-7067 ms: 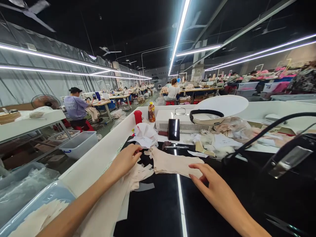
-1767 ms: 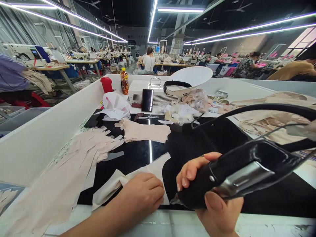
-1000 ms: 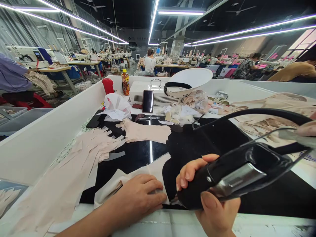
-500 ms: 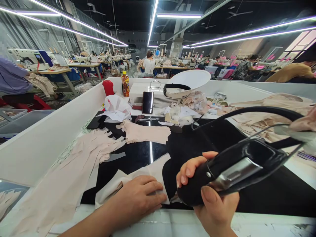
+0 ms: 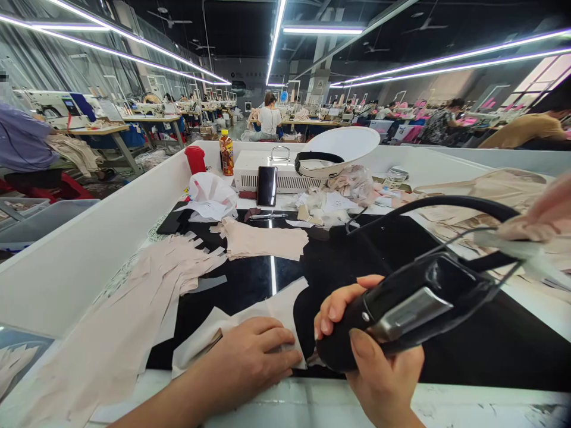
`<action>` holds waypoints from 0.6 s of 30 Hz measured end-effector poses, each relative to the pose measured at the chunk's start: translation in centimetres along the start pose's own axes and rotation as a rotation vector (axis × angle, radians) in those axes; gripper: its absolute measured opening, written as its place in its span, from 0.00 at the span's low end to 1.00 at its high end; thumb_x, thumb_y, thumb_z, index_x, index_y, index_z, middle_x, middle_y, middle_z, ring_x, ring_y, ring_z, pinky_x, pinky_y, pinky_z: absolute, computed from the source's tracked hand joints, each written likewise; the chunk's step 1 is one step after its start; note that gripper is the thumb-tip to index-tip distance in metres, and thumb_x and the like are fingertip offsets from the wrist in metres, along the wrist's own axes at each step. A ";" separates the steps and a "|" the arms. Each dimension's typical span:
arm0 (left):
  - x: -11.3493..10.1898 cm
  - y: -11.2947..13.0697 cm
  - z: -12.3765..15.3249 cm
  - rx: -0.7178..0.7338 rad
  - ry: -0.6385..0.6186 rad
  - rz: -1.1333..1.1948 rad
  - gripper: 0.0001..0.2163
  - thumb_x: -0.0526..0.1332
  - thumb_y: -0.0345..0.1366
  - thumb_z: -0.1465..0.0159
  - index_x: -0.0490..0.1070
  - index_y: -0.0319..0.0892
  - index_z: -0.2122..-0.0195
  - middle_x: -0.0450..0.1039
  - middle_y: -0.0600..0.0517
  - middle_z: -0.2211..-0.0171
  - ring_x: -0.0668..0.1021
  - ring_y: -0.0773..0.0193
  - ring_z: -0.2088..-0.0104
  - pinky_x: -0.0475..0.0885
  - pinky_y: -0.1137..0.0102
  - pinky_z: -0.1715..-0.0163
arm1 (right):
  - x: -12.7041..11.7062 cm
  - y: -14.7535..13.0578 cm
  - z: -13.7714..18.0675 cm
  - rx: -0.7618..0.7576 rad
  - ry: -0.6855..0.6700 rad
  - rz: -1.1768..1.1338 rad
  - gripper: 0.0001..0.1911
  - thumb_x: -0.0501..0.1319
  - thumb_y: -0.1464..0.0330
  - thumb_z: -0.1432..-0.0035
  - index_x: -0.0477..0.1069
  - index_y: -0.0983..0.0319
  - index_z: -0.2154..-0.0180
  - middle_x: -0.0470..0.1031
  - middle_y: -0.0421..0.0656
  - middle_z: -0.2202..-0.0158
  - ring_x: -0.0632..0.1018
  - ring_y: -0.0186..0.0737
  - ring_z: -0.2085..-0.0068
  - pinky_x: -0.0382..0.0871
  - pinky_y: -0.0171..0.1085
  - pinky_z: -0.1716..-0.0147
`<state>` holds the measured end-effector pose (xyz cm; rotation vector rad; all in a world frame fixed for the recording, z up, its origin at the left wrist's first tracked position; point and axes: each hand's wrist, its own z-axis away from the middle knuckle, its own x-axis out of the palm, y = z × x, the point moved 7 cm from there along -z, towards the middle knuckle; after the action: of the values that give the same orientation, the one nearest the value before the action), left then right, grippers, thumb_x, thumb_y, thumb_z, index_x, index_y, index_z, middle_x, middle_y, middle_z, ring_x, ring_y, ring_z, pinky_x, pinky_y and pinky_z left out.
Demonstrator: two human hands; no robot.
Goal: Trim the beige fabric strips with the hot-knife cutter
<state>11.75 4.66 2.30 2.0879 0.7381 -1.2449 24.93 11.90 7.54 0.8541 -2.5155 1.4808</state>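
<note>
At our table (image 5: pixel 321 399) we count one left hand (image 5: pixel 263 351) and one right hand (image 5: pixel 379 365) of our own, one black handheld tool (image 5: pixel 401 303), one phone (image 5: pixel 267 186), one pen (image 5: pixel 268 216), one yellow-capped bottle (image 5: pixel 226 156), one upright red object (image 5: pixel 195 159), one white box (image 5: pixel 250 161) and one large white disc (image 5: pixel 350 144).

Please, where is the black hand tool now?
In the head view, the black hand tool is right of centre, in the right hand, beside the left hand on the cream cloth.

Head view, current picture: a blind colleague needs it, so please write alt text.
A person's right hand grips a black tool; the left hand rests on cream fabric. A pale fabric stack lies beyond on the black surface.
</note>
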 end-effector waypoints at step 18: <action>0.0 -0.3 0.1 -0.024 -0.023 0.035 0.09 0.61 0.34 0.25 0.74 0.44 0.46 0.77 0.50 0.51 0.79 0.58 0.49 0.74 0.65 0.45 | 0.2 0.3 0.0 0.005 0.008 -0.024 0.18 0.68 0.65 0.34 0.68 0.52 0.45 0.74 0.38 0.66 0.78 0.36 0.70 0.78 0.37 0.72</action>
<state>11.49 4.77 2.20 2.0556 0.6999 -1.2334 24.65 11.96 7.39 0.8733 -2.4881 1.4812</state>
